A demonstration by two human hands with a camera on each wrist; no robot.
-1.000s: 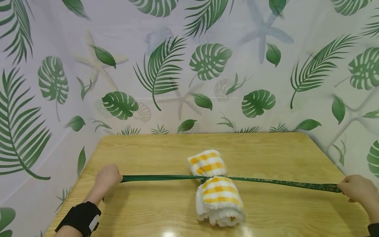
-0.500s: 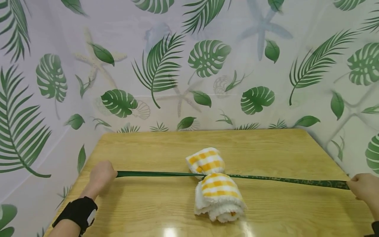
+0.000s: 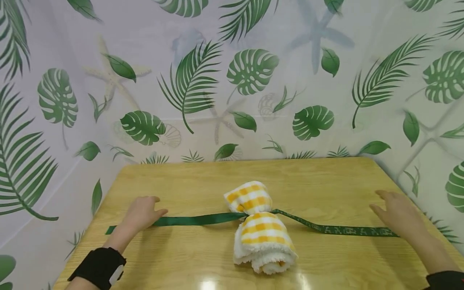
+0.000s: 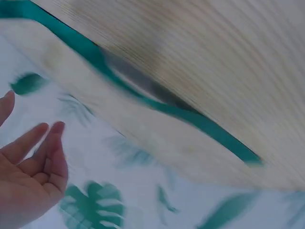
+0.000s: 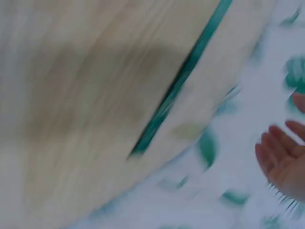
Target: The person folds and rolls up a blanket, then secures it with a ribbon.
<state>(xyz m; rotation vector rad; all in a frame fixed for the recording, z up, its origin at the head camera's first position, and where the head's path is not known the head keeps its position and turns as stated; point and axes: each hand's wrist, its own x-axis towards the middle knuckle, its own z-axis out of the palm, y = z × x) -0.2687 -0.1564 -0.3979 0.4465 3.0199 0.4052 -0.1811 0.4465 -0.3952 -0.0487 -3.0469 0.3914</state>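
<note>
You've just let go of the ribbon (image 3: 203, 220): it was stretched straight between your hands, and it now lies slack across the tabletop (image 3: 181, 185). Your left hand (image 3: 141, 213) has released it, fingers loose above the left tail (image 4: 224, 137), whose end shows beyond your wrist. Your right hand (image 3: 403, 215) has released too, fingers relaxed over the right tail (image 3: 351, 230); the right wrist view shows that end lying free of your fingertips.

The rolled towel (image 3: 267, 233) sits just right of the middle, running from near to far, with the ribbon pinching its waist. That waist remains narrow without your pull, so the binding seems to be holding on its own for now. You can't tell from here whether there's a knot; the towel's folds hide most of the crossing.
</note>
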